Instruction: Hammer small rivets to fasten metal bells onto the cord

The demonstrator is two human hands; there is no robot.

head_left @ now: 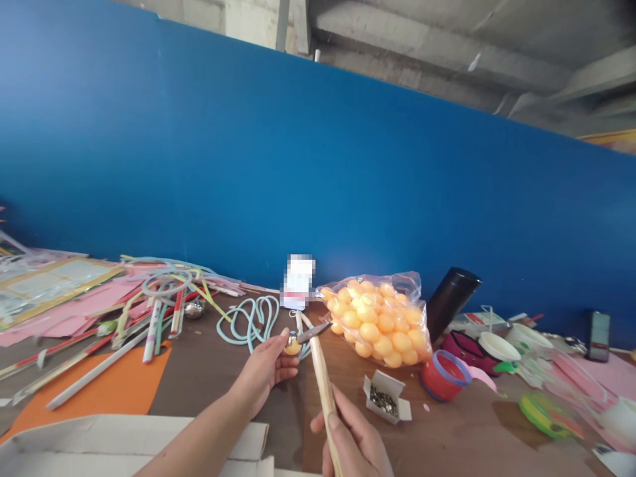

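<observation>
My left hand [263, 372] is closed in a pinch on a small orange ball [292, 346] with a shiny metal piece on top of it. My right hand [354, 440] grips the wooden handle of a small hammer [320, 368], whose metal head sits right beside the ball. Both are held above the brown table [209, 371]. A clear bag of orange balls [378, 321] lies just beyond the hammer head. A small open white box of metal pins [385, 397] rests on the table to the right of the hammer handle.
A coiled pale green cord [251, 318], coloured sticks and pink paper [74, 311] lie at the left, with an orange sheet [114, 391] and cardboard [99, 444] near me. A red tape roll [444, 374], black cylinder [450, 298], white lid and phone [599, 336] sit right. A blue wall stands behind.
</observation>
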